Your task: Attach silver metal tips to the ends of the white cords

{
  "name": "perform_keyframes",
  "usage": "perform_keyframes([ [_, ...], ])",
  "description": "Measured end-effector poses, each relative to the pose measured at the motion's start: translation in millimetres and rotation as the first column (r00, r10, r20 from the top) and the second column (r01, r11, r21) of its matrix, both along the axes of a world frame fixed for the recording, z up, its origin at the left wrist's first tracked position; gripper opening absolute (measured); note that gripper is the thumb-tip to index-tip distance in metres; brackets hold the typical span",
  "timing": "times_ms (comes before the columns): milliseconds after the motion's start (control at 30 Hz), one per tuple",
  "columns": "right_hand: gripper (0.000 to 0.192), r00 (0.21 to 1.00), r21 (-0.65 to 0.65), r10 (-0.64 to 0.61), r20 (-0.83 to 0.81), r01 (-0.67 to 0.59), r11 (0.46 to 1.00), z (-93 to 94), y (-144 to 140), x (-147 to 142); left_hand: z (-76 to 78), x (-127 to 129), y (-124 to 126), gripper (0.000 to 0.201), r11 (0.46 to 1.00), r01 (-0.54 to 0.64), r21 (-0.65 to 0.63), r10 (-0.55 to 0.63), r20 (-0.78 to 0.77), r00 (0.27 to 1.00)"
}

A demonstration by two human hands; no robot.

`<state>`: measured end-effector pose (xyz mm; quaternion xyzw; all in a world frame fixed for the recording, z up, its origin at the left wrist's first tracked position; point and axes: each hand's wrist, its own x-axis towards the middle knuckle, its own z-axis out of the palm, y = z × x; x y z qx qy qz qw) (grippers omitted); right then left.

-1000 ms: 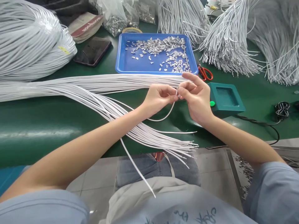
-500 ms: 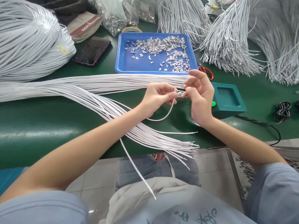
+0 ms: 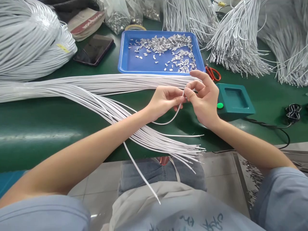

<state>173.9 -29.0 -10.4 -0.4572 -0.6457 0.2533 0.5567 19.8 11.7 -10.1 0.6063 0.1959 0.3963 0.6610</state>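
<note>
Left hand (image 3: 165, 102) is closed in a pinch on a single white cord (image 3: 171, 119), which loops down below the hand and rises to the fingertips. Right hand (image 3: 204, 98) meets it fingertip to fingertip, thumb and forefinger pinched at the cord's upper end (whether a metal clip sits between them cannot be told here). Both hands hover over the green worktop (image 3: 48, 128), just in front of a flat bundle of white cords (image 3: 101, 96) that fans out and overhangs the near edge. Just right of the right hand stands a teal box (image 3: 233, 101) with a green button (image 3: 219, 105). Behind the hands lies a blue tray (image 3: 130, 62) holding loose metal clips (image 3: 168, 48). Red-handled scissors (image 3: 213, 73) lie between tray and box. A dark phone (image 3: 94, 49) lies left of the tray.
</note>
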Motion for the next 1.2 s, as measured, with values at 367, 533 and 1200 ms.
perform_keyframes([
  [367,0.027,0.999,0.023,-0.01,0.043,0.009,1.0,1.6,-0.9,-1.2,-0.4,0.3,-0.2,0.037,0.996,-0.07,-0.062,0.073,0.038,0.997],
  [533,0.025,0.999,0.114,-0.048,0.011,0.047,0.992,-6.3,5.5,4.6,1.4,-2.1,3.7,0.034,0.978,-0.047,-0.202,0.065,0.086,0.994],
  [1200,0.043,0.998,0.027,-0.037,0.046,0.036,0.999,8.1,-6.8,-3.8,8.0,-4.7,3.8,0.034,0.928,0.174,-0.33,-0.148,0.102,0.984],
])
